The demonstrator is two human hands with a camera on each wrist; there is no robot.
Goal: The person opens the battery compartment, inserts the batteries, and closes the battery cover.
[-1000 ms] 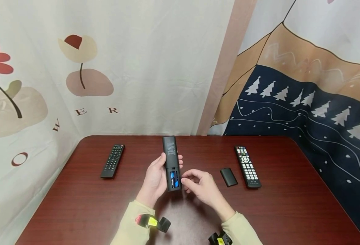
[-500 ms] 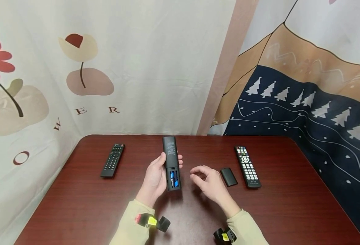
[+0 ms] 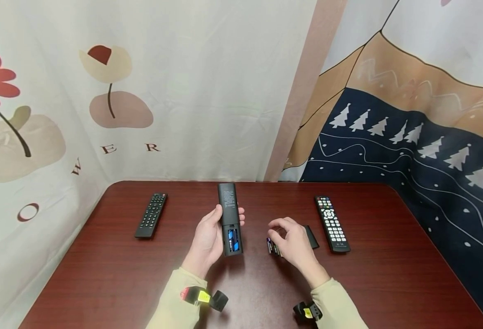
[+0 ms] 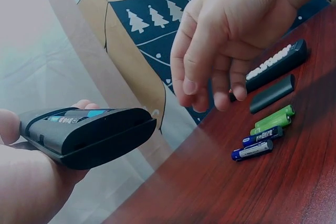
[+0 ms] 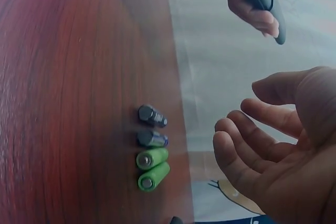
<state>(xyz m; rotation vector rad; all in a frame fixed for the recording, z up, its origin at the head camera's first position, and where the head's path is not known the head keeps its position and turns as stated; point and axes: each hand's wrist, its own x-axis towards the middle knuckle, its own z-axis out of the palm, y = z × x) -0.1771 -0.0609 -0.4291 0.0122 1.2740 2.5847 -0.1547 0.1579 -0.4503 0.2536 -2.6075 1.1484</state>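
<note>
My left hand grips a black remote control, its back turned up and its battery compartment uncovered. Inside that compartment lie blue batteries. With nothing in its relaxed, bent fingers, my right hand hovers over the table near several loose batteries, apart from them. In the left wrist view two green batteries and two dark blue ones lie side by side. A black battery cover rests beyond them; the right hand partly hides it in the head view.
A black remote lies at the left of the reddish-brown table. Another remote with white buttons lies at the right, beside the cover. Printed curtains hang behind the table's far edge.
My right hand has moved away from the remote to the right, over toward the loose batteries and cover. Some loose batteries now show beside it. My left hand has stayed put with the remote.
</note>
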